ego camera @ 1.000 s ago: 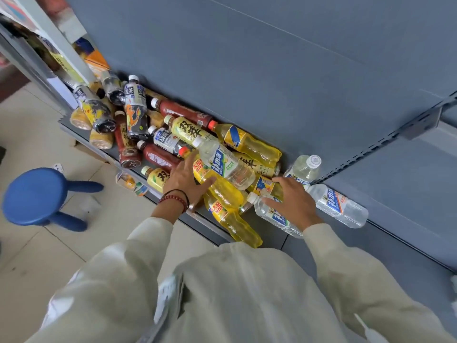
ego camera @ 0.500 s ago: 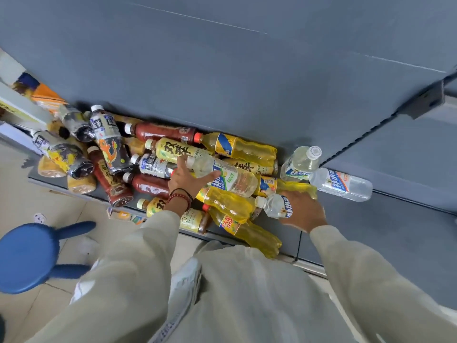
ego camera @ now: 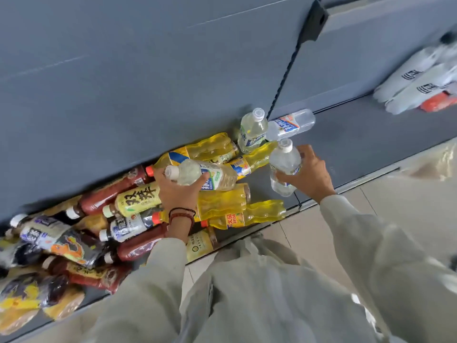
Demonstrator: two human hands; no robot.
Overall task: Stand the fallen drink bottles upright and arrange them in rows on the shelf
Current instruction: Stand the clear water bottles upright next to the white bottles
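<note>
A heap of fallen drink bottles covers the grey shelf (ego camera: 358,144): yellow ones (ego camera: 222,201), red-brown ones (ego camera: 111,194) and dark-labelled ones (ego camera: 61,241). My left hand (ego camera: 178,191) grips a pale white-capped bottle (ego camera: 212,175) lying across the heap. My right hand (ego camera: 311,174) holds a clear white-capped bottle (ego camera: 284,164) nearly upright above the shelf, right of the heap. One pale bottle (ego camera: 252,129) stands upright by the back panel. Beside it a clear bottle (ego camera: 291,123) lies on its side.
The grey back panel (ego camera: 148,70) rises behind the shelf, split by a black slotted upright (ego camera: 286,70). White and orange packages (ego camera: 420,90) lie at the far right of the shelf. Tiled floor (ego camera: 408,206) runs along the shelf's front edge.
My right hand has lifted the clear bottle off the heap and turned it nearly upright, further right. My left hand keeps hold of the pale bottle. The view swung right; the blue stool left it.
</note>
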